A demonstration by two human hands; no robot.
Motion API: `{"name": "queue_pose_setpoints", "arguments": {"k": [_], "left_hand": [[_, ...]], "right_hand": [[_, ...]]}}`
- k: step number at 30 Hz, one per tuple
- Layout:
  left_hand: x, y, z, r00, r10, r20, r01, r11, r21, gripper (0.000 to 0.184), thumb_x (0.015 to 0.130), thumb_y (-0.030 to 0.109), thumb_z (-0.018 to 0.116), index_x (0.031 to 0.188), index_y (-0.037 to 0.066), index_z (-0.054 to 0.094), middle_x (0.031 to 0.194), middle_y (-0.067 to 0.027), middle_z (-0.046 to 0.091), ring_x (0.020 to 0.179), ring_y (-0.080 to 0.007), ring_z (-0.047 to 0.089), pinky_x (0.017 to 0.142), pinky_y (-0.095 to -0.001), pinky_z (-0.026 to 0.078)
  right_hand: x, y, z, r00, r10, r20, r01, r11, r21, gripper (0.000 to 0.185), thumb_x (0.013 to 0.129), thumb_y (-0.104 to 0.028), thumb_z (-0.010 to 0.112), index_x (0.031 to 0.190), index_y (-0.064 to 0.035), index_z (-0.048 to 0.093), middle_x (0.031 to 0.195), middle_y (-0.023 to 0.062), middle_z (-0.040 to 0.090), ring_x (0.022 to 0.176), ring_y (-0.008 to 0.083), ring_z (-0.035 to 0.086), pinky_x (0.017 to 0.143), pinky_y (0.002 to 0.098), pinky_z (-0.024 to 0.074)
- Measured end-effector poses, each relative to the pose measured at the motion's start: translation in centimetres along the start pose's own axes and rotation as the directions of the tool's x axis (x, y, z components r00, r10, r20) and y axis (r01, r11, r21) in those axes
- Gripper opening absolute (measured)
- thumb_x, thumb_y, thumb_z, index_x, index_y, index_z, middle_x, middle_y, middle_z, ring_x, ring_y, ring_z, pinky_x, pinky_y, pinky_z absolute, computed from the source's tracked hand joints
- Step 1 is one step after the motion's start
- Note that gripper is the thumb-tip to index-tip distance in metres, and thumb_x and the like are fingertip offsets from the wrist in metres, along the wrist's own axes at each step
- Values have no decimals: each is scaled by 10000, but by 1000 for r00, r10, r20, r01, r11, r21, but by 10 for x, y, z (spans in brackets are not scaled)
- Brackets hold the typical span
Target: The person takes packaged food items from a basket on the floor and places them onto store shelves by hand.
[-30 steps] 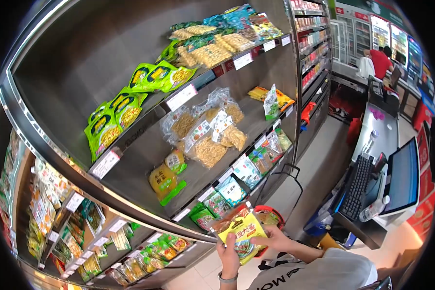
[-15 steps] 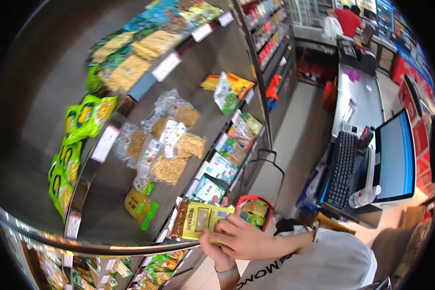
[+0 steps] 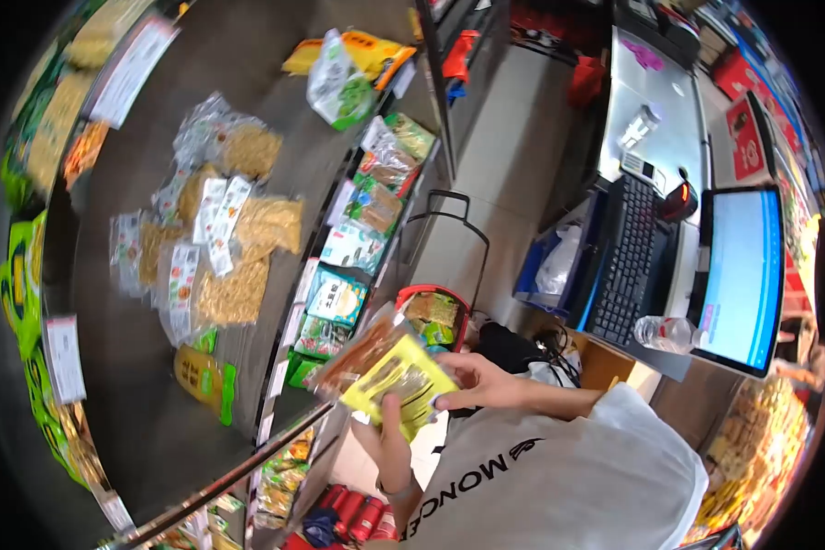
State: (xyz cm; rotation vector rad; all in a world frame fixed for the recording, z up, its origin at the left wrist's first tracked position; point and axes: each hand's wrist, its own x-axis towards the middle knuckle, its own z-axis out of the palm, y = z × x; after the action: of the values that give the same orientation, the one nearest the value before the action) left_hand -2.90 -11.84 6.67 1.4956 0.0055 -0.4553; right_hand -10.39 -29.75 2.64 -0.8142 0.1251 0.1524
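Observation:
A yellow package (image 3: pixel 401 383) is held between my two hands, low in the view, with small print on the side that faces up. Beside it, at its upper left, shows a reddish-brown packet (image 3: pixel 362 346) with clear edges. My left hand (image 3: pixel 387 444) grips the lower edge, its thumb over the yellow face. On the right edge, my right hand (image 3: pixel 482 382) pinches the package with thumb and fingers. Just beyond the hands stands a red basket (image 3: pixel 468 321) with packaged goods in it.
To the left, a dark shelf (image 3: pixel 119 367) carries bags of dried food (image 3: pixel 234 289) and a yellow-green pouch (image 3: pixel 199 376). A counter at the right bears a keyboard (image 3: pixel 625 261), a monitor (image 3: pixel 742 275) and a plastic bottle (image 3: pixel 666 335). Red cans (image 3: pixel 367 519) stand below.
The view has swung down and to the right. The package has turned in my hands from its picture side to a printed side. My right hand has moved from across it to its right edge.

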Motion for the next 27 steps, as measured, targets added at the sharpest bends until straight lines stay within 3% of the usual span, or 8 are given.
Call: {"name": "queue_pose_setpoints", "arguments": {"k": [5, 6, 8, 10, 15, 18, 24, 27], "left_hand": [[28, 36, 13, 888, 450, 91, -459, 862, 215, 625, 1014, 15, 533, 1567, -25, 246, 1445, -156, 451, 1284, -217, 464, 1121, -361, 338], [27, 59, 11, 931, 324, 168, -350, 923, 157, 806, 972, 59, 622, 1594, -41, 119, 1498, -197, 370, 1357, -273, 439, 1108, -388, 370], [31, 73, 7, 845, 443, 299, -479, 876, 57, 953, 916, 94, 689, 1609, -27, 46, 1570, -203, 265, 1443, -305, 345, 1176, -417, 294], [40, 78, -5, 716, 427, 553, -467, 881, -76, 1023, 898, 152, 713, 1617, -9, 4, 1612, -192, 190, 1476, -318, 290, 1202, -434, 253], [28, 96, 12, 969, 117, 218, -46, 950, -308, 500, 1043, 335, 552, 1364, -43, 497, 1285, -137, 609, 1161, -219, 601, 982, -350, 481], [51, 114, 19, 991, 47, 122, 10, 903, -429, 431, 1058, 338, 538, 1293, -22, 559, 1194, -112, 657, 1020, -187, 651, 842, -350, 536], [104, 143, 45, 960, 280, 14, -263, 916, -304, 500, 1049, 352, 575, 1387, -7, 490, 1277, -112, 620, 1083, -190, 639, 894, -338, 533], [124, 168, 80, 891, 452, 25, -439, 876, -202, 496, 1058, 309, 563, 1409, -25, 458, 1288, -120, 611, 1138, -183, 605, 969, -346, 493]], "right_hand": [[14, -16, 37, 958, -220, -181, 169, 950, -263, 269, 1018, -213, 666, 1166, 8, 701, 907, -46, 630, 781, 18, 486, 642, 227, 422], [12, -26, 48, 946, -209, -247, 108, 924, -366, 234, 1014, -147, 649, 1168, 25, 686, 912, 13, 656, 750, 81, 542, 640, 256, 446], [25, -39, 72, 731, -680, -56, 399, 492, -774, 201, 986, -68, 639, 1144, 52, 674, 910, 104, 664, 721, 192, 590, 647, 303, 472], [38, -41, 83, 579, -790, 201, 487, 137, -863, 280, 835, -11, 704, 1108, 45, 678, 801, 105, 584, 689, 261, 560, 632, 370, 467], [54, -65, 129, 531, -671, 517, 335, -393, -856, 546, 685, -90, 731, 1213, 10, 635, 921, 51, 564, 768, 241, 514, 671, 355, 452], [66, -95, 126, 618, -574, 537, 452, -300, -840, 540, 718, -103, 765, 1232, 15, 651, 1013, 84, 591, 820, 254, 525, 693, 308, 454], [77, -182, 92, 586, -696, 416, 375, -222, -900, 657, 777, -171, 833, 1390, -99, 607, 1260, 148, 523, 1061, 310, 492, 928, 383, 423], [93, -234, 67, 606, -689, 398, 556, 8, -831, 713, 795, -143, 848, 1446, -80, 562, 1247, 162, 541, 1068, 312, 526, 941, 392, 451]]}}
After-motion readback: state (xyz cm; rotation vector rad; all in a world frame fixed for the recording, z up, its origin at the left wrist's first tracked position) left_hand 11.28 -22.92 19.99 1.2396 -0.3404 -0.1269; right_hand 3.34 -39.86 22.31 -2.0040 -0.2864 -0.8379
